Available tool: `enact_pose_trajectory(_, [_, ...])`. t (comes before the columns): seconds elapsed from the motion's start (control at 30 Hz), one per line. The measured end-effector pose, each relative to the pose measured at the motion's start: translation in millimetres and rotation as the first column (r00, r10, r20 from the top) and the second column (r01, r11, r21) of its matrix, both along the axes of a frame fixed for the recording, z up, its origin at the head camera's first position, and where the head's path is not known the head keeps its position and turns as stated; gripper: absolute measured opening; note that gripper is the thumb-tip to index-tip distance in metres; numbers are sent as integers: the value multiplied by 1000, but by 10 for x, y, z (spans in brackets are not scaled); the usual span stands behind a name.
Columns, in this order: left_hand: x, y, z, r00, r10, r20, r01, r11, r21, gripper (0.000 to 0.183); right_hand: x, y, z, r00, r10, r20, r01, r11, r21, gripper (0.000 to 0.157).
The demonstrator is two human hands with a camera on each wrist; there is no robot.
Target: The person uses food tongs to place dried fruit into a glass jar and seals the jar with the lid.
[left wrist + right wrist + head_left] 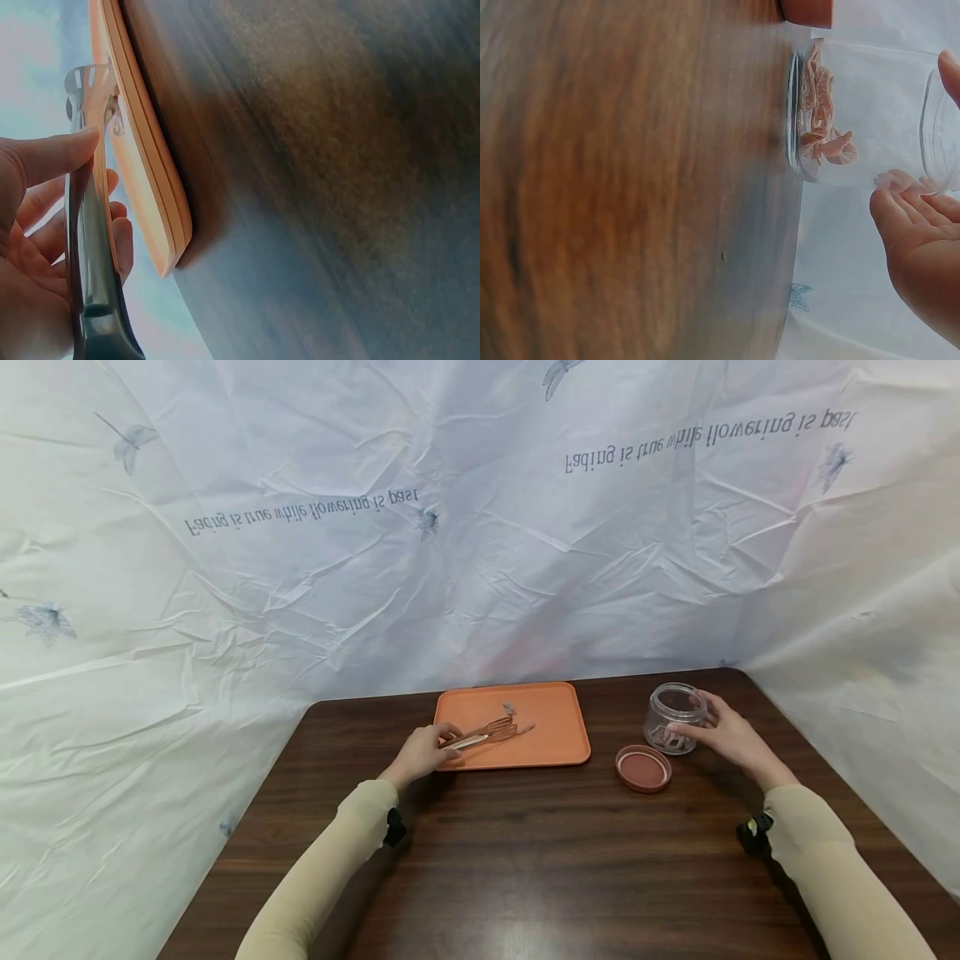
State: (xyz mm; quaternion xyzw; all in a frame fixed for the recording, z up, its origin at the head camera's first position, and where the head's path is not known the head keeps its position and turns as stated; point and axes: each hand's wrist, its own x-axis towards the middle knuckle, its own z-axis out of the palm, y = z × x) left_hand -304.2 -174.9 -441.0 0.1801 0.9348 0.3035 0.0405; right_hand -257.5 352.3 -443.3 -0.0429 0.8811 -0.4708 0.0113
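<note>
My left hand [422,753] holds metal tongs [96,247] between thumb and fingers at the front left of the orange tray [558,718]. The tongs' slotted ends reach over the tray, close to a few small brownish pieces [509,708] lying on it. On the right, my right hand [726,737] grips an uncapped clear glass jar [660,714], thumb on the near side and fingers round the far side by the rim. Several wrinkled, pinkish-brown dried strips [821,105] lie at the jar's bottom. The jar stands upright on the table.
A reddish-brown round lid [643,768] lies just in front of the jar, its hollow side up. Everything stands on a dark wooden table [517,852]. A white printed cloth [465,568] hangs behind and at both sides.
</note>
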Motion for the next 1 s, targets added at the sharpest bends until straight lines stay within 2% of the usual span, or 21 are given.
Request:
enact_pose_trajectory(0.33, [55,1,-49,999,-13,-31,14,1000,20,25,27,-19,29,1000,2,-8,-2,1000,2,108])
enact_pose_trajectory(0.67, [58,-1,-35,999,-8,-43,9,1000,23,25,32,-27,38,1000,5,-12,-5,1000,-1,107])
enact_pose_trajectory(0.83, [59,14,-5,999,-15,-50,17,999,42,24,27,-24,34,1000,2,-5,-2,1000,2,108])
enact_pose_trajectory(1.0, [43,37,75,998,-14,-66,19,997,76,25,16,-15,19,1000,0,0,0,1000,7,108])
